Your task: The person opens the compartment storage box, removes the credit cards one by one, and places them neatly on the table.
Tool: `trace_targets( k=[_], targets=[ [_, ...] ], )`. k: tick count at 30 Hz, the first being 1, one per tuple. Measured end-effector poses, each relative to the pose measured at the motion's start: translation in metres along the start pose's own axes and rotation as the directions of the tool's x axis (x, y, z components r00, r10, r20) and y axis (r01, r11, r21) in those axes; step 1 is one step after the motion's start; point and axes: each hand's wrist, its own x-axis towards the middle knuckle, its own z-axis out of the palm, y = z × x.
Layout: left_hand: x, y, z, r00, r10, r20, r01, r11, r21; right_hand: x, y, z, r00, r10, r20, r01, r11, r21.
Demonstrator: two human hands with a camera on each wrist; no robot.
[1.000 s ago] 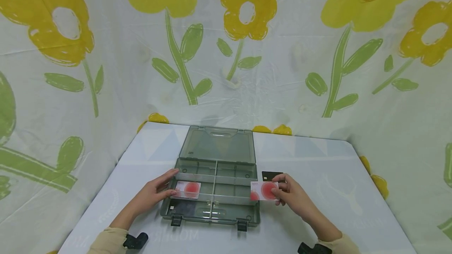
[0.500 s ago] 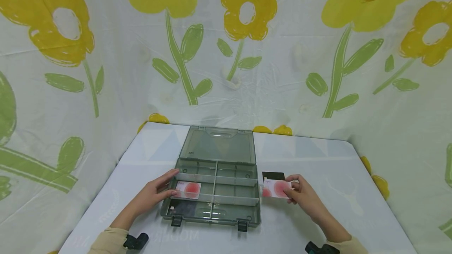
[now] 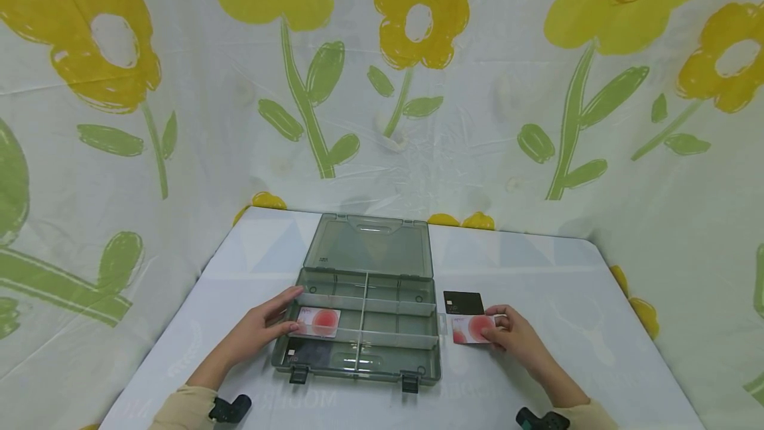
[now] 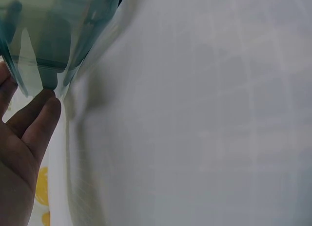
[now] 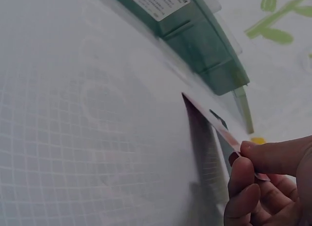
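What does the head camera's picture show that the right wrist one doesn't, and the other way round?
Only the head view shows the left hand touching the greenish box and the pink-and-white card lying inside it.

Only the right wrist view shows the white label with a barcode on the box's outer wall.

Both show the right hand pinching another card, with at least part of the box.

Case (image 3: 390, 322) on table (image 3: 513, 264), lid (image 3: 370, 244) behind; inside, first card (image 3: 321, 322) middle-left, second card (image 3: 312, 353) front-left; right of case, third card (image 3: 463, 302) behind fourth card (image 3: 468, 329)
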Motion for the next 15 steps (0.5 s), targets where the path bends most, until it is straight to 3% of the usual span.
trace_targets(
  k=[8, 15],
  targets=[
    [0.000, -0.001, 0.001, 1.000, -0.008, -0.001, 0.008, 1.000, 0.005, 0.004, 0.007, 0.006, 0.998, -0.037, -0.049, 0.032, 0.994, -0.100],
    [0.000, -0.001, 0.001, 1.000, -0.009, -0.002, 0.009, 1.000, 0.007, 0.003, 0.005, 0.011, 0.992, -0.090, -0.083, 0.068, 0.971, -0.231]
  ],
)
